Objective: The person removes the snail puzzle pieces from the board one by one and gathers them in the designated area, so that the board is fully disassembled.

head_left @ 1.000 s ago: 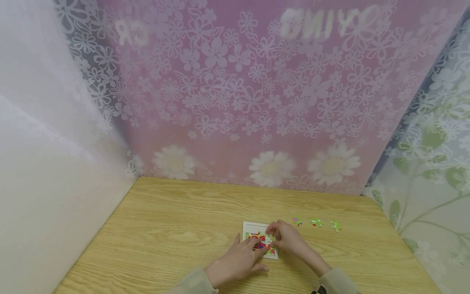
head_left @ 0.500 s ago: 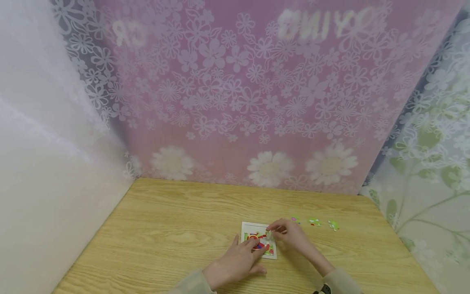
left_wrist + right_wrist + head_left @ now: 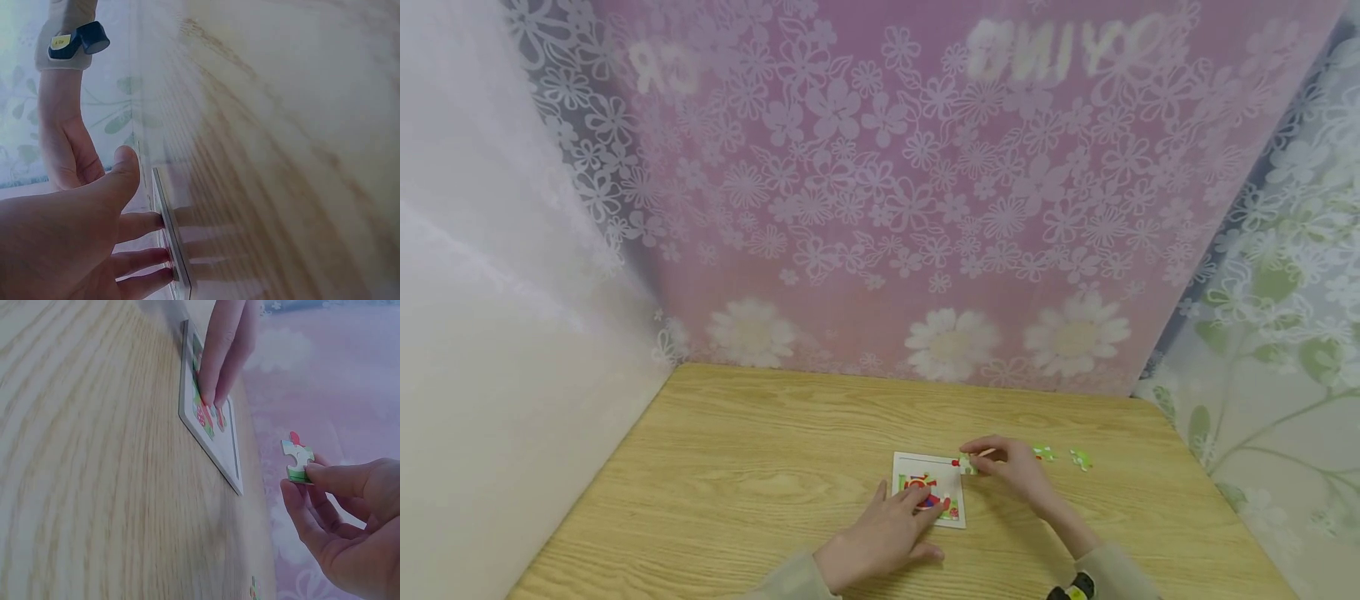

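A white-framed jigsaw board (image 3: 917, 460) lies on the table, with a colourful, partly filled picture. My left hand (image 3: 883, 529) rests on it, fingers extended; in the right wrist view the fingertips (image 3: 209, 394) touch the pieces laid there. At the board's far right corner my right hand (image 3: 1017, 477) pinches a puzzle piece (image 3: 299, 461) between thumb and fingers. This piece is pale with a red knob and a green edge, and it is raised off the table. Part of the picture is hidden under the left hand.
Loose green puzzle pieces (image 3: 1081, 459) lie on the wooden table (image 3: 775, 433), right of the board. One of them (image 3: 254, 590) shows at the bottom of the right wrist view. A flowered pink curtain (image 3: 850, 208) hangs behind the table, and pale sheets flank it.
My right hand has lifted the puzzle piece off the board's right side and moved away and to the right, now covering one loose piece. The left hand stays on the board.
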Demonstrator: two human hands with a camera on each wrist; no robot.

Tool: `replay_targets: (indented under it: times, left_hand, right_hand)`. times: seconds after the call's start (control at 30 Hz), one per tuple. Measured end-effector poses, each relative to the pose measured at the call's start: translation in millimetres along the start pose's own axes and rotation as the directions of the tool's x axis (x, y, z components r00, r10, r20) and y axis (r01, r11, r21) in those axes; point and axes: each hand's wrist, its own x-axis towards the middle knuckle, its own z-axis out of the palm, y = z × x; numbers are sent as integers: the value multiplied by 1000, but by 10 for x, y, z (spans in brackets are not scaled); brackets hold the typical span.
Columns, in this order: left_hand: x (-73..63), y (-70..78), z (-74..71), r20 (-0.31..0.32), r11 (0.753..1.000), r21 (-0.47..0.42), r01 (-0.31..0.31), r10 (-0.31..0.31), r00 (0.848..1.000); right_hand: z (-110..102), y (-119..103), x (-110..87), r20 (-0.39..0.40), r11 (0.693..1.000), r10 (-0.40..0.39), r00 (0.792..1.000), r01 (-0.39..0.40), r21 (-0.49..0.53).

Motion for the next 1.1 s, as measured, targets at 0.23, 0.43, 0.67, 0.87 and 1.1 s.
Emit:
replay_targets:
  times: [0.23, 0.43, 0.67, 0.87, 1.1]
  left_hand:
    - [7, -3, -13, 48, 998, -58, 27, -25, 999]
    - [-5, 3, -31, 44, 998, -62, 22, -20, 999]
    - [-17, 3, -45, 16, 999, -48, 5, -4, 1000]
    - [-18, -13, -36, 4, 999, -43, -3, 3, 1000]
    - [-10, -13, -25, 8, 999, -42, -4, 4, 1000]
  right_hand:
    - [-177, 38, -84, -23, 999, 40, 999, -39, 20]
    - [-353, 162, -193, -60, 995, 94, 994, -92, 43]
    - [-574, 336, -357, -83, 988, 148, 986, -144, 50]
    - [-746, 427, -466, -118, 983, 182, 976, -183, 3]
    - [-932, 525, -570, -145, 982, 179, 973, -186, -34]
